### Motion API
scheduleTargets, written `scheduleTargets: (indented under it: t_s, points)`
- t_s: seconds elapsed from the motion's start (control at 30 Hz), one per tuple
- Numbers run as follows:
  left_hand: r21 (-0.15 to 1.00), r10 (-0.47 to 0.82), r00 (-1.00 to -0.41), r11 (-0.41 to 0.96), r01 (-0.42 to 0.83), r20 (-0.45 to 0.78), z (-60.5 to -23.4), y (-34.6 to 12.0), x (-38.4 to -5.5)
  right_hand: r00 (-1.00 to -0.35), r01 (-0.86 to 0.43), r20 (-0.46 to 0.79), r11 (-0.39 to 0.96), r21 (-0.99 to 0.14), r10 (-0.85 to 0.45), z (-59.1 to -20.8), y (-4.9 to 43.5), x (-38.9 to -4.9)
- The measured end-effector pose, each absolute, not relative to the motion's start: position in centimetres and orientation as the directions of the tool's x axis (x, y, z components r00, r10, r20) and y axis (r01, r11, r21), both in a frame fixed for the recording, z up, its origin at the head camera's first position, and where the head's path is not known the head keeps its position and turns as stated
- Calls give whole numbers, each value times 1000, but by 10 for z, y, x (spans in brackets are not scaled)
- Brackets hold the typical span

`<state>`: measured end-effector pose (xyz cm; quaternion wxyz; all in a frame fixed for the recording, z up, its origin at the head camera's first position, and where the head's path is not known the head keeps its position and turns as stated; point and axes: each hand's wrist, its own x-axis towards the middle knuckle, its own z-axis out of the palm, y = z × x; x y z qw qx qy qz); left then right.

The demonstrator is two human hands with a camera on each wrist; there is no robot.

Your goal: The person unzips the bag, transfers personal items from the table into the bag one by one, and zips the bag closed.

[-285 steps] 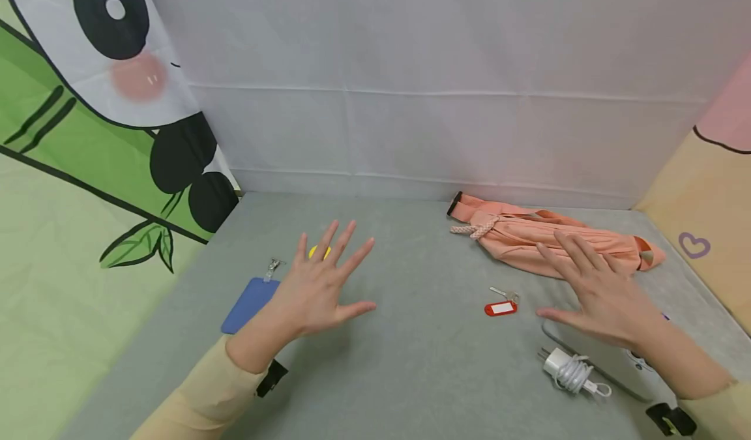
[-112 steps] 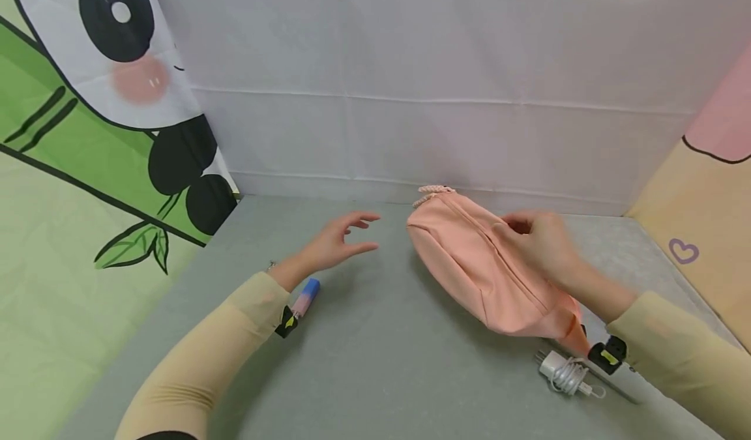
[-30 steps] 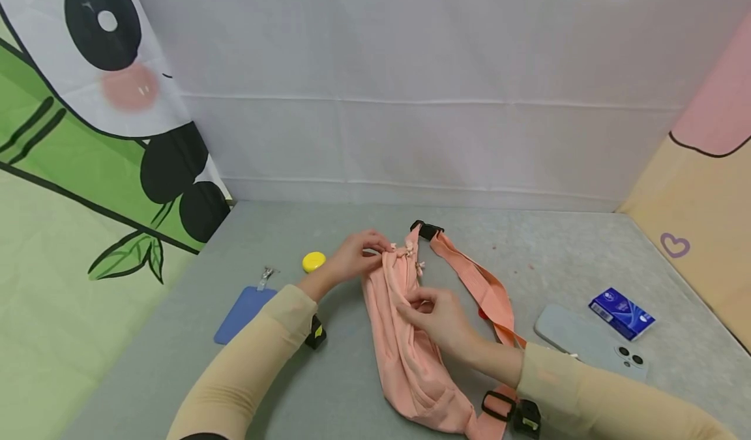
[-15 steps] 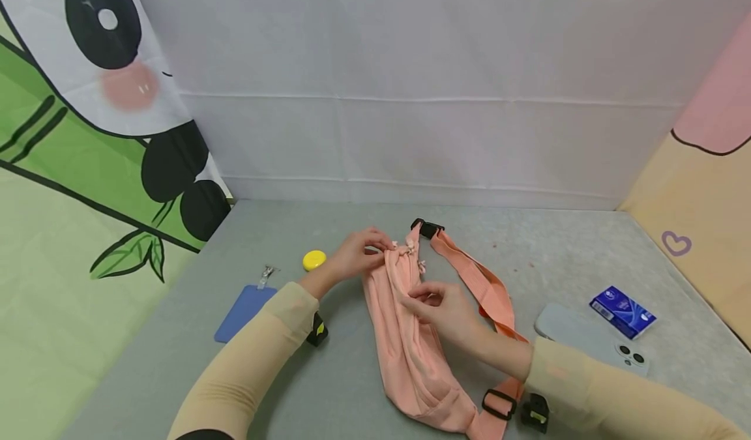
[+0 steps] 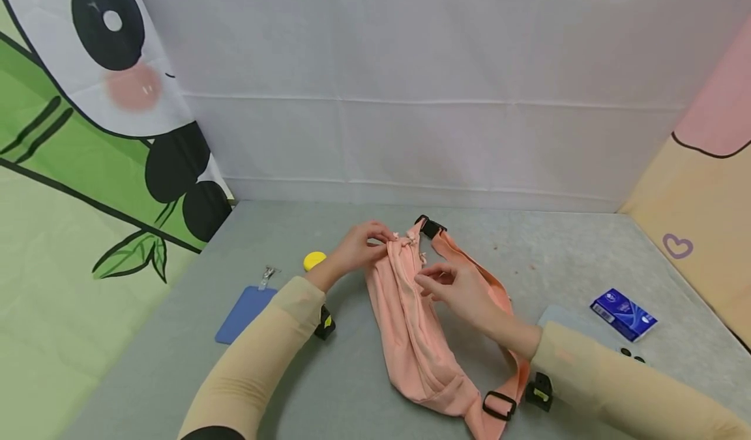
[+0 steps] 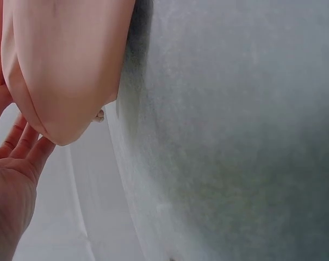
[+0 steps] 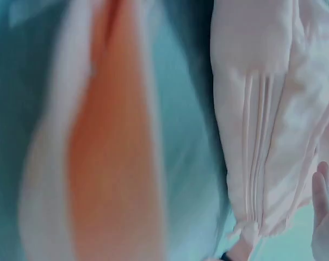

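Observation:
A pink waist bag (image 5: 405,336) lies on the grey table, its zippered side up and its strap (image 5: 495,287) looped to the right. My left hand (image 5: 358,248) pinches the bag's far end beside the zipper pulls (image 5: 405,239). In the left wrist view, the thumb and fingers of the left hand (image 6: 14,168) lie on either side of that end. Over the bag's right edge hovers my right hand (image 5: 460,290), fingers loosely bent, thumb and forefinger tips close together. The right wrist view shows fingertips (image 7: 323,185) in front of the bag, gripping no cloth.
A blue badge holder (image 5: 245,313) with a metal clip and a yellow round object (image 5: 314,260) lie left of the bag. On the right are a blue pack (image 5: 624,314) and a pale phone (image 5: 566,322), partly under the right sleeve. A black buckle (image 5: 431,226) sits at the strap's far end.
The bag has come from the back right to the middle and been turned end-on. Over the last half second, the right hand has let go of the bag's edge and shifted slightly up and right.

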<state>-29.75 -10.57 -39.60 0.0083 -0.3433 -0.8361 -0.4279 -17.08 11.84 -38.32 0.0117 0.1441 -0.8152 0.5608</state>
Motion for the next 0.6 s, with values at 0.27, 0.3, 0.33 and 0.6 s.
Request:
scheduleTargets:
  t_s: [0.27, 0.3, 0.33, 0.6]
  points:
    - [723, 556, -771, 389, 572, 311, -397, -105, -300, -928, -352, 271, 362, -863, -254, -377, 129, -204]
    - [723, 558, -769, 386, 573, 312, -397, -105, -300, -928, -354, 272, 369, -859, -256, -376, 131, -208]
    - [725, 560, -767, 381, 574, 312, -398, -105, -300, -926, -360, 277, 377, -854, -257, -375, 132, -212]
    - [728, 565, -763, 372, 576, 315, -397, -104, -299, -914, -398, 305, 454, -797, -268, -377, 150, -236]
